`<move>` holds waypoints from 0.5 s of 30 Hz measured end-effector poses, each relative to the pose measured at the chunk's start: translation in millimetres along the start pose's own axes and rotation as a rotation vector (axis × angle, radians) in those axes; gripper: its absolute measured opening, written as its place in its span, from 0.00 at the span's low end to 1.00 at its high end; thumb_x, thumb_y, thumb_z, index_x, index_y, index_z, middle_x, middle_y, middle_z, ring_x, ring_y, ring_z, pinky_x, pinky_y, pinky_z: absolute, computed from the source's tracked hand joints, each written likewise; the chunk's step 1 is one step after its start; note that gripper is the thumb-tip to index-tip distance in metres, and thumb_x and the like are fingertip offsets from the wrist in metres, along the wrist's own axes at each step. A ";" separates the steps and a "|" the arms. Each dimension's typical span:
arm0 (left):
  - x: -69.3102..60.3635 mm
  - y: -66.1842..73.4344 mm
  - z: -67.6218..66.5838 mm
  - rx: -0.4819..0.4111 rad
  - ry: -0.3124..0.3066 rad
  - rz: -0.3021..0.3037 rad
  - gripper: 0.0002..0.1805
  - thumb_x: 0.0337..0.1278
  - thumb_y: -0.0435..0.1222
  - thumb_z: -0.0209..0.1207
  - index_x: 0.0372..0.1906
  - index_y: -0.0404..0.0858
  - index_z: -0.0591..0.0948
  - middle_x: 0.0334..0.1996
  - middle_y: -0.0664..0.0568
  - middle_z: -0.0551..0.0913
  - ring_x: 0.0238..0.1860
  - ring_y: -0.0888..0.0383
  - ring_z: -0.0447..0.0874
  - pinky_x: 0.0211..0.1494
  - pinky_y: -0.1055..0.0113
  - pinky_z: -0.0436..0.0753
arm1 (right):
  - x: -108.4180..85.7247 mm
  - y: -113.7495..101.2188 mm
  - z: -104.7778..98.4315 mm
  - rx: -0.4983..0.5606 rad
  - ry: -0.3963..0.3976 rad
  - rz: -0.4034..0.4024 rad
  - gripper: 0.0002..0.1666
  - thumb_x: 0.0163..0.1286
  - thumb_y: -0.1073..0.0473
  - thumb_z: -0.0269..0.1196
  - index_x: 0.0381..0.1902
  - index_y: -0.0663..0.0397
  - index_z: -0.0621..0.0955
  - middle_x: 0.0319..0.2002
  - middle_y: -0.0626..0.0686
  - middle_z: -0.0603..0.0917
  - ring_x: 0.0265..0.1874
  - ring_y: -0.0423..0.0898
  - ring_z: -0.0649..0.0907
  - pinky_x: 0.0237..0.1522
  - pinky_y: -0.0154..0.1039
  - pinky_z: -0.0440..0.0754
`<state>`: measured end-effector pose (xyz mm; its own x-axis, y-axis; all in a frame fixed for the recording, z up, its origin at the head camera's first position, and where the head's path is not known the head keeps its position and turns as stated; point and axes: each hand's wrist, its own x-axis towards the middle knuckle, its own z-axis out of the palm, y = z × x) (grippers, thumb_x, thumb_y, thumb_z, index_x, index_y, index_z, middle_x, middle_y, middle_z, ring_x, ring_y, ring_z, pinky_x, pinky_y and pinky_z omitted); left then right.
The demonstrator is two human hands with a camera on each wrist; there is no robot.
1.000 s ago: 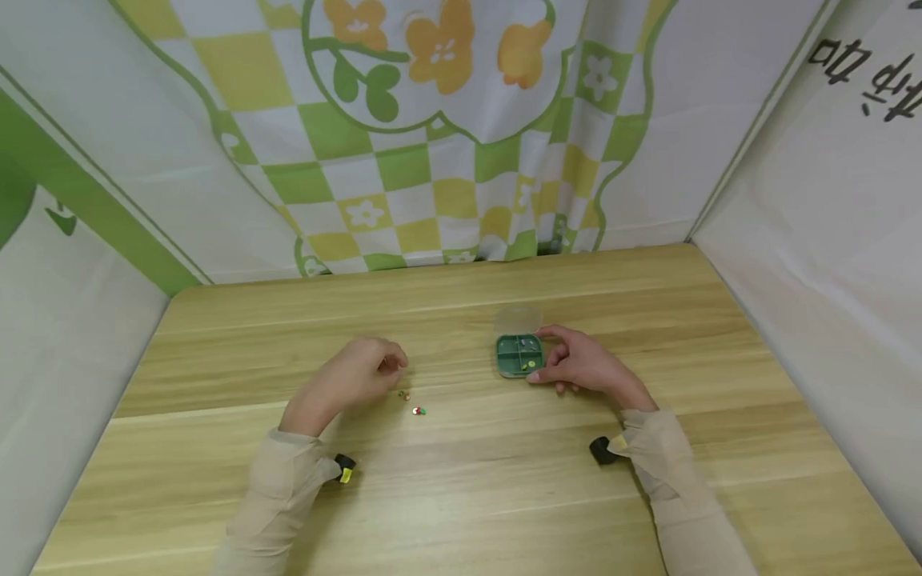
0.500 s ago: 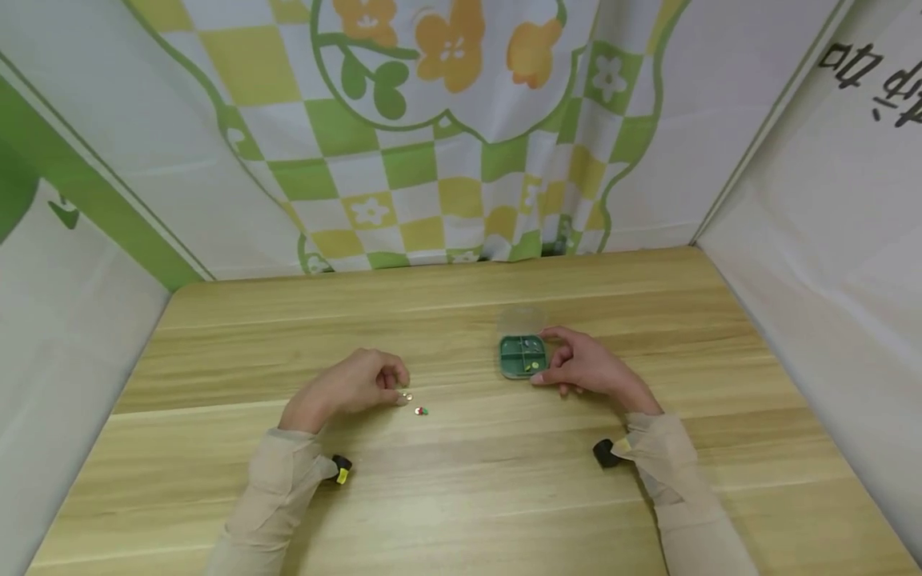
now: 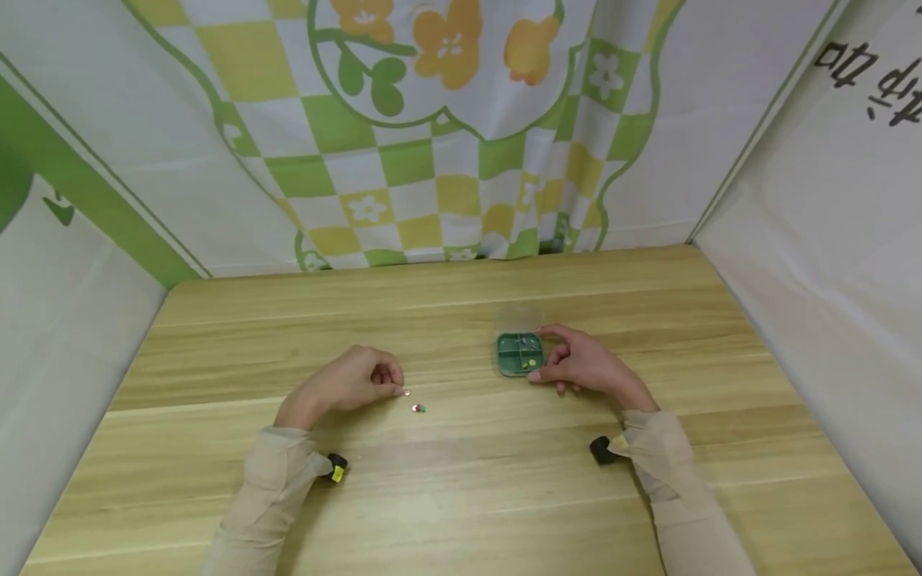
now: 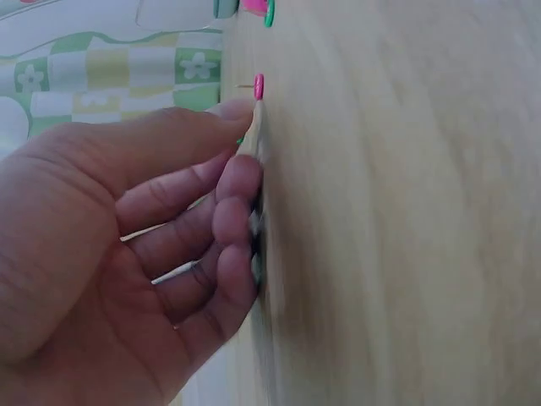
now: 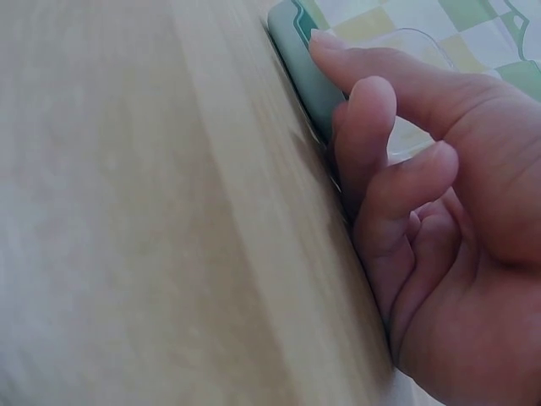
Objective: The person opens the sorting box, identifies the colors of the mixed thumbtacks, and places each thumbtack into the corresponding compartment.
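In the head view, my left hand (image 3: 346, 380) is low over the table with curled fingers. The left wrist view shows a tiny green piece (image 4: 241, 139) at the thumb and index finger of that hand (image 4: 135, 228), mostly hidden. Just past the thumb lies a small pink piece (image 4: 259, 86). A red, green and white cluster (image 3: 418, 409) is close by on the wood. My right hand (image 3: 579, 362) grips the right side of a green four-compartment box (image 3: 508, 372), its clear lid (image 3: 520, 318) raised; small pieces are in its right compartments. In the right wrist view, the thumb is against the box edge (image 5: 308, 76).
The wooden table (image 3: 461, 496) runs back to a checkered green, yellow and white curtain (image 3: 403, 168). White panels stand at both sides, the right one (image 3: 828, 216) with black writing. A small black device sits at each wrist.
My left thumb has come down beside the small pieces, and fewer of them show next to it. The right hand stays on the box.
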<state>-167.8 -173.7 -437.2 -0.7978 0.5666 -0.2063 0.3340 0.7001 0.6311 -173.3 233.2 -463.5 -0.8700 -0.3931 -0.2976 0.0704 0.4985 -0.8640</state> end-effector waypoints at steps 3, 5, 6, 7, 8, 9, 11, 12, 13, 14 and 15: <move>2.1 -0.5 -2.7 -0.010 0.027 0.010 0.03 0.65 0.36 0.69 0.35 0.44 0.87 0.31 0.57 0.87 0.34 0.63 0.82 0.40 0.70 0.83 | -0.3 -0.8 -1.8 0.000 0.009 0.006 0.48 0.64 0.53 0.77 0.77 0.52 0.66 0.28 0.50 0.84 0.18 0.43 0.81 0.18 0.35 0.74; 2.8 -1.6 -3.4 -0.014 0.047 0.010 0.02 0.64 0.36 0.69 0.35 0.42 0.87 0.32 0.56 0.88 0.35 0.63 0.83 0.42 0.70 0.84 | -0.4 -1.5 -2.5 -0.004 0.014 0.008 0.49 0.64 0.53 0.77 0.77 0.51 0.66 0.28 0.50 0.84 0.18 0.44 0.82 0.18 0.35 0.74; 2.9 -2.6 -3.2 -0.016 0.054 0.010 0.02 0.64 0.36 0.69 0.36 0.41 0.87 0.32 0.56 0.88 0.36 0.63 0.83 0.43 0.70 0.84 | -0.2 -1.8 -2.5 -0.006 0.015 0.009 0.49 0.64 0.52 0.77 0.77 0.51 0.66 0.28 0.50 0.85 0.18 0.44 0.82 0.19 0.35 0.74; 2.8 -3.4 -2.9 -0.017 0.059 0.005 0.03 0.64 0.36 0.68 0.36 0.41 0.87 0.32 0.56 0.88 0.36 0.63 0.83 0.42 0.70 0.84 | 0.0 -1.9 -2.4 -0.007 0.014 0.009 0.49 0.64 0.52 0.77 0.77 0.51 0.66 0.28 0.50 0.85 0.18 0.44 0.82 0.19 0.35 0.75; 2.5 -4.2 -2.4 -0.019 0.064 0.001 0.03 0.64 0.36 0.68 0.36 0.40 0.87 0.32 0.56 0.88 0.36 0.63 0.83 0.42 0.70 0.83 | 0.2 -2.1 -2.0 -0.006 0.010 0.010 0.50 0.63 0.52 0.78 0.77 0.51 0.66 0.29 0.50 0.85 0.19 0.43 0.82 0.19 0.35 0.75; 2.4 -4.9 -2.0 -0.021 0.068 0.001 0.03 0.64 0.35 0.68 0.37 0.40 0.87 0.32 0.55 0.88 0.35 0.63 0.83 0.42 0.71 0.83 | 0.4 -2.1 -1.6 -0.006 0.007 0.009 0.50 0.63 0.52 0.78 0.77 0.51 0.66 0.29 0.50 0.85 0.19 0.43 0.82 0.19 0.35 0.75; 1.9 -6.1 -1.0 -0.024 0.077 -0.006 0.02 0.64 0.35 0.68 0.37 0.39 0.87 0.31 0.56 0.88 0.35 0.63 0.82 0.41 0.72 0.82 | 0.7 -1.8 -0.6 -0.003 0.001 0.009 0.50 0.63 0.52 0.78 0.78 0.51 0.66 0.29 0.50 0.85 0.18 0.43 0.82 0.19 0.35 0.75; 1.7 -6.4 -1.1 -0.027 0.084 -0.001 0.02 0.64 0.34 0.67 0.38 0.39 0.87 0.32 0.55 0.88 0.35 0.63 0.82 0.40 0.72 0.82 | 0.9 -1.5 0.0 0.002 0.001 0.008 0.50 0.64 0.52 0.78 0.78 0.52 0.66 0.28 0.50 0.85 0.18 0.43 0.82 0.18 0.35 0.74; 1.8 -6.6 -1.4 -0.028 0.090 0.001 0.02 0.63 0.33 0.67 0.38 0.39 0.87 0.32 0.55 0.88 0.35 0.63 0.82 0.40 0.72 0.82 | 1.0 -1.3 0.4 0.006 0.002 0.007 0.50 0.64 0.53 0.77 0.78 0.51 0.66 0.28 0.50 0.84 0.18 0.43 0.81 0.18 0.35 0.74; 1.6 -6.5 -1.8 -0.032 0.097 0.003 0.02 0.63 0.33 0.67 0.38 0.39 0.87 0.32 0.54 0.88 0.35 0.62 0.82 0.41 0.72 0.82 | 1.0 -1.1 0.8 0.009 0.006 0.007 0.49 0.64 0.53 0.77 0.78 0.51 0.66 0.28 0.50 0.84 0.18 0.43 0.81 0.18 0.34 0.74; 1.5 -6.4 -2.3 -0.033 0.102 0.003 0.01 0.62 0.32 0.67 0.38 0.40 0.87 0.32 0.54 0.88 0.36 0.62 0.83 0.41 0.72 0.82 | 1.2 -1.0 1.1 0.010 0.010 0.006 0.49 0.64 0.53 0.77 0.77 0.51 0.66 0.28 0.50 0.84 0.18 0.43 0.81 0.18 0.34 0.74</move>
<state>-172.2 -178.4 -439.9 -0.8443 0.5204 -0.1277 0.3213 0.6824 0.6566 -173.9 231.4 -463.5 -0.8744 -0.3824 -0.2985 0.0802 0.4928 -0.8665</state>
